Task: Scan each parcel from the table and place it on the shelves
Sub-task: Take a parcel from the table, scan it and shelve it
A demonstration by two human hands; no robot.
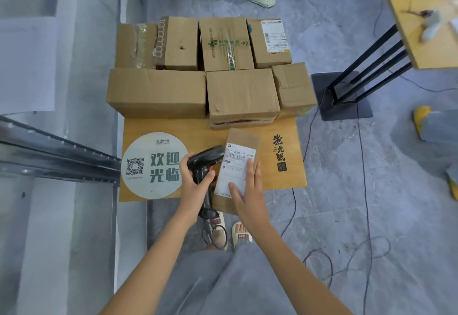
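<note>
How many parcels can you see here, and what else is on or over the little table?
Cardboard parcels stacked on the table: 7, with one more flat box seemingly under the front middle one
Parcel in the right hand: 1
Barcode scanner in the left hand: 1
Round sticker: 1
Total: 11

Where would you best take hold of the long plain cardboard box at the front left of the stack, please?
Grip the long plain cardboard box by its two short ends, from above and in front. Its left end is free, but the right end abuts a neighbouring brown box, so slide it toward you first.
</note>
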